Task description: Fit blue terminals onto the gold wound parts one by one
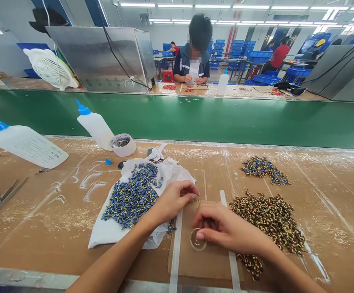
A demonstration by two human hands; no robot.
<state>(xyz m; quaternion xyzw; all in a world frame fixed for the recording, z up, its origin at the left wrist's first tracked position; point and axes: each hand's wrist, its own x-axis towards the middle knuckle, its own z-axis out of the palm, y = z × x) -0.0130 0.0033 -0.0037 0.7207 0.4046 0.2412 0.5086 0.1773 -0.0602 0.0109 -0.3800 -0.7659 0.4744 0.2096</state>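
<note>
My left hand (177,197) is closed in a pinch above a cardboard sheet (205,264); whatever lies between its fingertips is too small to make out. To its left, small blue-and-yellow pieces (131,199) are heaped on a white plastic bag (103,236). My right hand (225,226) has its fingers curled in, with the thumb over the rim of a small clear round dish (197,246). I cannot make out what those fingers grip. Beside the right hand spreads a pile of dark pieces with yellow and red (271,219).
A smaller blue-and-dark pile (265,169) lies at the right. Two squeeze bottles with blue tips (27,144) and a tape roll (123,145) are at the left. Tweezers (10,191) lie nearby. Beyond a green belt (195,120), a person (193,61) works opposite.
</note>
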